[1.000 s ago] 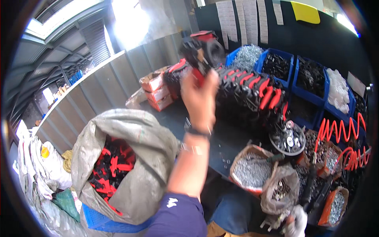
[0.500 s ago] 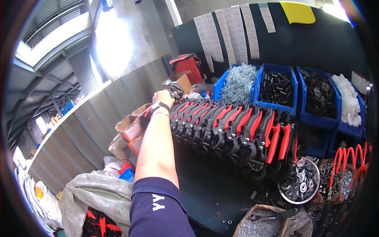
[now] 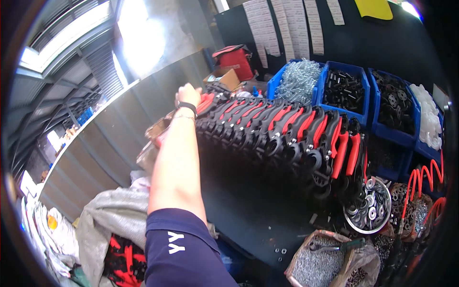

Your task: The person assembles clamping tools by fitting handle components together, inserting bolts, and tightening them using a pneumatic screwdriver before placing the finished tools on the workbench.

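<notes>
Evidently moulded, the black-and-red handles (image 3: 287,125) should be light for their bulk and stiff, a little slick on the smooth red lengths and hard to break, though their hooked ends look ready to snag on neighbours. They stand packed side by side in a long row from eleven o'clock to just past three, and the best hold would be the slim upper grip, pinched clear of the next one. At eleven o'clock, the left hand (image 3: 189,93), a dark band (image 3: 187,107) round its wrist, is at the row's far end, just beside a red part; its fingers look bent, but I cannot tell whether they hold anything. The right hand is out of view. Below the row, the dark tabletop (image 3: 244,205) is flat, with loose nuts (image 3: 283,251) between five and six. A metal bowl (image 3: 353,226) of washers sits at four, an open box (image 3: 334,235) of small metal pieces at five, blue bins (image 3: 342,112) at two, and a grey sack (image 3: 117,203) at eight. A ribbed partition (image 3: 105,143) curves past nine; strong light glares between ten and eleven.
</notes>
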A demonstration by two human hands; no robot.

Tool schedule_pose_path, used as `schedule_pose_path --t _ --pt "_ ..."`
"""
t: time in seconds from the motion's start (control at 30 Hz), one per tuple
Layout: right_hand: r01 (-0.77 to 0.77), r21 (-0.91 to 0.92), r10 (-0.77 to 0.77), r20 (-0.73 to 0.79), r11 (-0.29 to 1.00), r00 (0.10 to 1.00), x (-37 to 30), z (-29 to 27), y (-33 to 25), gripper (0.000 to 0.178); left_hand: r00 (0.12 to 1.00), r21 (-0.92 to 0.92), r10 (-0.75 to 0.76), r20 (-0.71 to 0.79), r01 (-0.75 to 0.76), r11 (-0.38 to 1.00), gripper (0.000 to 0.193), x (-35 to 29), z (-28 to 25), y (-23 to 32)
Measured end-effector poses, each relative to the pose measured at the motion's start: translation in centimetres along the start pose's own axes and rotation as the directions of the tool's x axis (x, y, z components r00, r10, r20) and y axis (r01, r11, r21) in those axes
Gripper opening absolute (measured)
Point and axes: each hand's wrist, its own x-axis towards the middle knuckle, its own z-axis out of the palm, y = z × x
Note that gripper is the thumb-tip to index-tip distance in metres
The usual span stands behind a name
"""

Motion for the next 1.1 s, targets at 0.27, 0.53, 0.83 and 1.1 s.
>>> schedule_pose_path --t 0.27,0.53,0.83,1.1 --pt "-0.118 0.582 0.109 0.051 0.804 0.993 3.5 2.1 -5.6 0.013 0.981 -0.034 0.184 -0.059 -0.186 0.982 0.044 -6.6 -26.0 -13.3" --pt "-0.144 0.779 0.201 0.024 0.610 0.979 6.7 -1.2 -10.3 0.030 0.594 0.136 -0.270 0.757 0.262 0.956 0.027 -37.2 -36.5 -21.0" --pt "-0.330 0.865 0.246 0.250 0.378 0.936 3.3 -4.5 -9.2 0.018 0.840 0.371 -0.306 0.448 0.137 0.919 0.053 -44.2 -22.9 -26.7" --pt "0.081 0.350 -0.126 0.108 0.933 0.986 4.7 -10.4 -5.9 0.012 0.883 0.316 -0.033 0.469 -0.133 0.939 0.026 -37.8 -18.6 -27.6"
